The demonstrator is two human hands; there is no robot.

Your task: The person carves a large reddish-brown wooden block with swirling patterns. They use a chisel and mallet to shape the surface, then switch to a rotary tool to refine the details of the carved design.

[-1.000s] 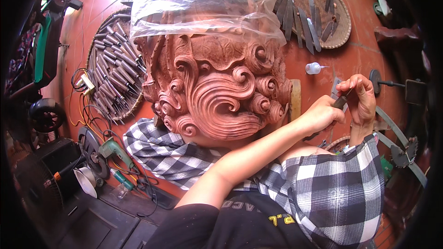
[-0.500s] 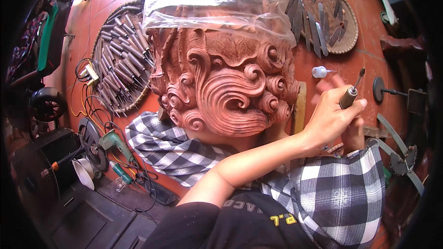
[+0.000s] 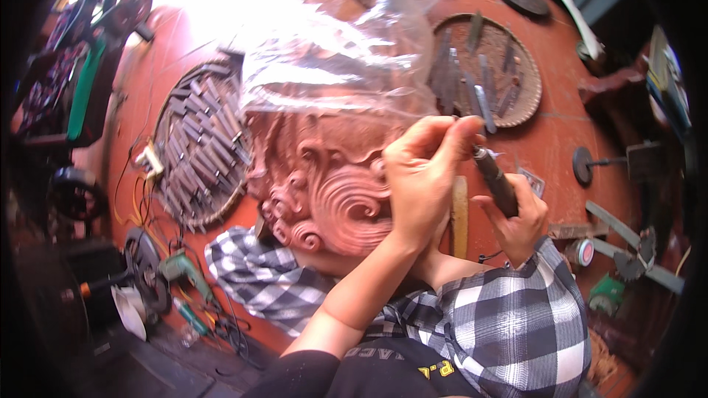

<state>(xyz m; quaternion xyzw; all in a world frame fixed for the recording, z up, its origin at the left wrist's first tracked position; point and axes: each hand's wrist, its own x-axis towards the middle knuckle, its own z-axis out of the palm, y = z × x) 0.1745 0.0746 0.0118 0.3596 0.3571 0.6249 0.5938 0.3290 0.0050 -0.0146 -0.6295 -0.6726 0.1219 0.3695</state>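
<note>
My right hand [image 3: 522,215] is wrapped round a dark, slim rotary tool handpiece [image 3: 497,183], whose metal collar points up and left. At that end my left hand [image 3: 428,169] is closed, thumb and fingertips pinched on a small dark bit [image 3: 456,119] that mostly hides between them. Under and behind my left hand stands a reddish-brown wood carving [image 3: 343,199] with swirling scrolls; my wrist and fingers cover its right side. Clear plastic sheeting [image 3: 332,66] drapes over the carving's upper part.
Left of the carving lies a round basket [image 3: 164,199] heaped with wooden-handled chisels. Another basket [image 3: 532,107] at the far right holds several flat blades. A green power drill [image 3: 184,271] and tangled cords lie at lower left. Checked cloth [image 3: 516,317] covers my legs.
The view has shifted, so the carving appears lower. My left hand has moved left and its fingers have closed in a pinch. The handpiece now shows side-on in my right hand.
</note>
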